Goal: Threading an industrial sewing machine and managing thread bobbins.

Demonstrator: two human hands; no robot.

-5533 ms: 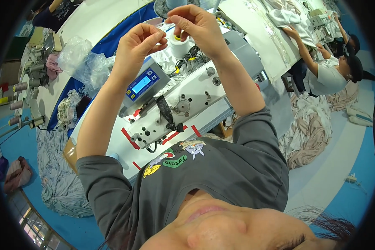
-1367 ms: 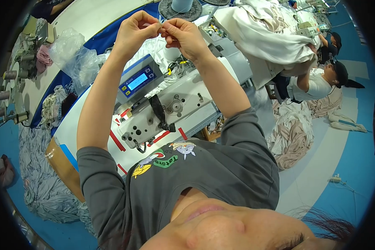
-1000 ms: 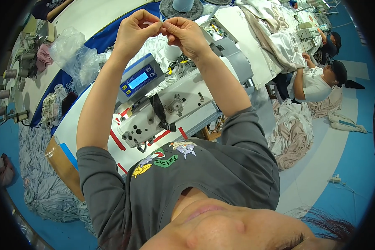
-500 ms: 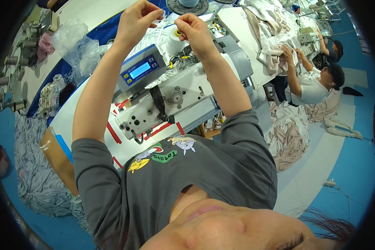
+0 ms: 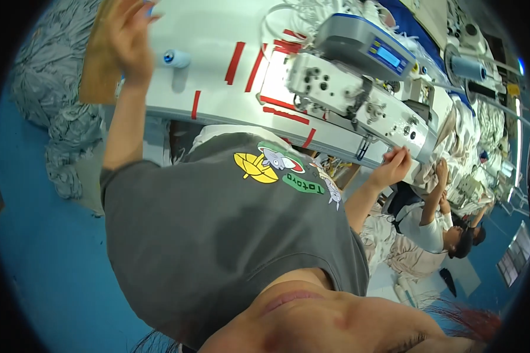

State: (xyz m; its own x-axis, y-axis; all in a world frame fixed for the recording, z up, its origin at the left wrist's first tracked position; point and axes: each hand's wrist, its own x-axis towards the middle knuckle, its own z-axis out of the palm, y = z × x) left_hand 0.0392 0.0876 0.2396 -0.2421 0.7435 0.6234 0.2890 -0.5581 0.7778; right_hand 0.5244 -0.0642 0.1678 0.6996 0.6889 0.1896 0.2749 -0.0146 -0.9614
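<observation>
Your left hand (image 5: pixel 131 44) and right hand (image 5: pixel 393 169) moved apart, left near the blue spool (image 5: pixel 181 59). Likely reaching; next needs a gentle touch. Can't tell either grip.

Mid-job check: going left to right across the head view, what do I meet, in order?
Pale cloth heap → left hand → small blue thread cone → short red tape strip → wide red tape strip → right hand → large blue thread spool.
</observation>
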